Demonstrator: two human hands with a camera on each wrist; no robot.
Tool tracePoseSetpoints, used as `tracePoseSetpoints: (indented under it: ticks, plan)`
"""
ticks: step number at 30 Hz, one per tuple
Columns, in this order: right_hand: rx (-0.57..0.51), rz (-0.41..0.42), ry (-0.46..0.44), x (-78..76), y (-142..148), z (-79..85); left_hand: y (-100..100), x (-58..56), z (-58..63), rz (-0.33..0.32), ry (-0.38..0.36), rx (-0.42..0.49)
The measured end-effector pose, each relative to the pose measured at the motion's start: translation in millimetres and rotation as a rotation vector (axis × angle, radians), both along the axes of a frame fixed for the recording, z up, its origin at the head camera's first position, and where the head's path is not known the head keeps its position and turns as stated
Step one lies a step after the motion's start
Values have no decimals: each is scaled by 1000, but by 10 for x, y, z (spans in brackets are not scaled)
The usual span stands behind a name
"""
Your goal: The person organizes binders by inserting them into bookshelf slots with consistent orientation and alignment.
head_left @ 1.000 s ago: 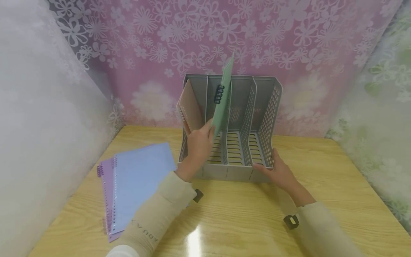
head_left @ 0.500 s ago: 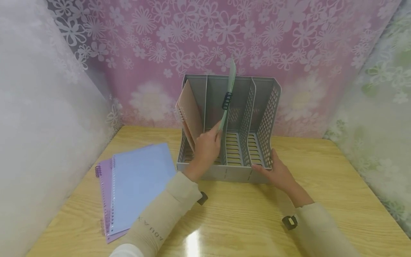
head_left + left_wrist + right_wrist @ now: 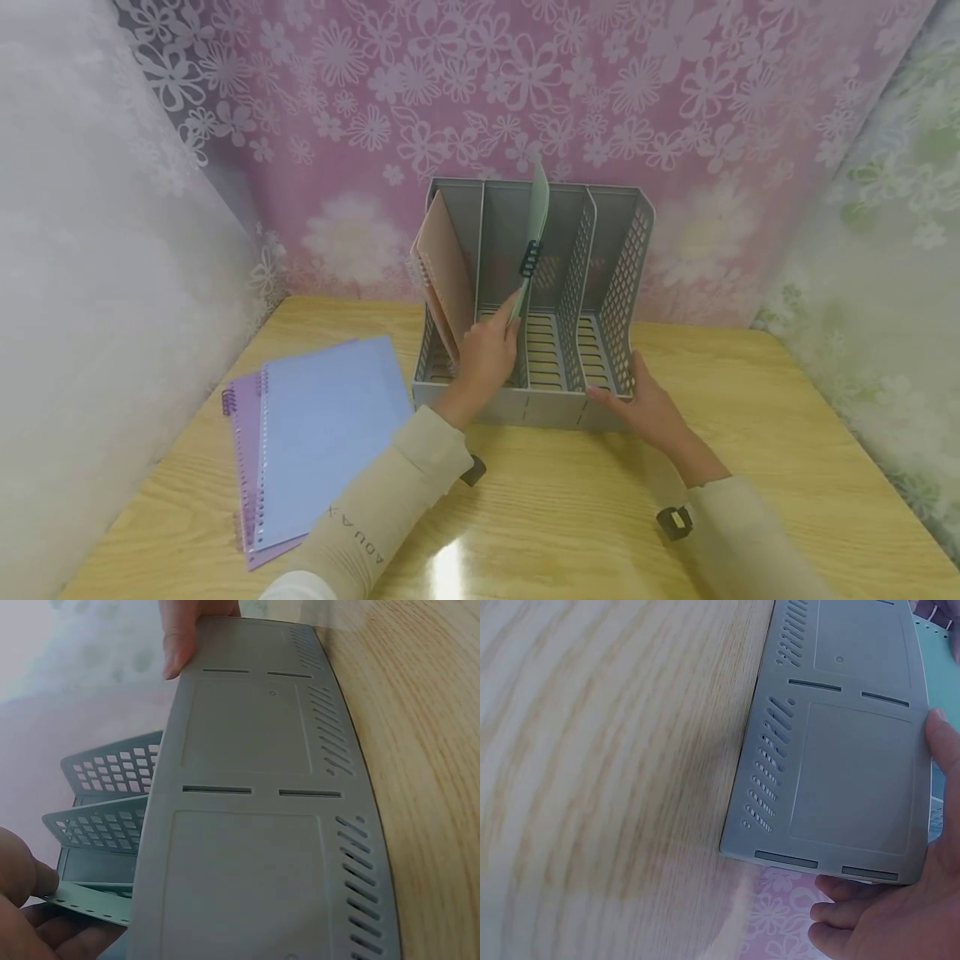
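A grey file organizer (image 3: 555,408) with upright dividers stands at the back of the table. My left hand (image 3: 486,354) pinches a green notebook (image 3: 538,204) with black binding rings, held upright in the second slot from the left, close to its right divider. In the left wrist view, thumb and fingers lie on either side of the green notebook's edge (image 3: 90,902). My right hand (image 3: 648,407) grips the organizer's front right corner, thumb over the front rim and fingers round the side. A pinkish-brown notebook (image 3: 446,271) leans in the leftmost slot.
On the table's left lie a blue notebook (image 3: 330,433) and, partly under it, a purple notebook (image 3: 243,433). A pink floral backdrop (image 3: 360,125) rises behind the organizer. Pale side walls (image 3: 97,292) border the wooden table (image 3: 570,517).
The green notebook has moved right and down into the second slot, with my left hand following. My right hand has stayed on the organizer's corner.
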State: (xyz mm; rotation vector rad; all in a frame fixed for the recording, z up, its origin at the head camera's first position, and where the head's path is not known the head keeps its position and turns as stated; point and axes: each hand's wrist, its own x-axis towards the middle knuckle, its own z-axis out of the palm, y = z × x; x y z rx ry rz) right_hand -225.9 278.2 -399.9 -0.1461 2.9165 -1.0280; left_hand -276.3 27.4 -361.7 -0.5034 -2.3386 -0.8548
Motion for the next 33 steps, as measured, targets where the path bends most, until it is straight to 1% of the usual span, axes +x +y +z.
tracePoseSetpoints:
  ticks: [8, 11, 17, 22, 30, 33]
  plan:
    - [3, 3, 4, -7, 3, -11, -13, 14, -66, -1, -49, -15]
    - [1, -2, -5, -7, 2, -25, -17, 17, -101, 17, -56, -33]
    - [-4, -4, -9, -3, 3, -34, -9, 7, -152, 40, -97, -52]
    - [4, -14, 9, -7, 3, -25, -2, -6, -181, 44, -90, -42]
    - [1, -11, 20, -15, 4, -15, -15, -18, -225, 29, -111, -32]
    - [-3, -3, 15, -22, -2, -14, -22, -22, -235, 43, -109, -53]
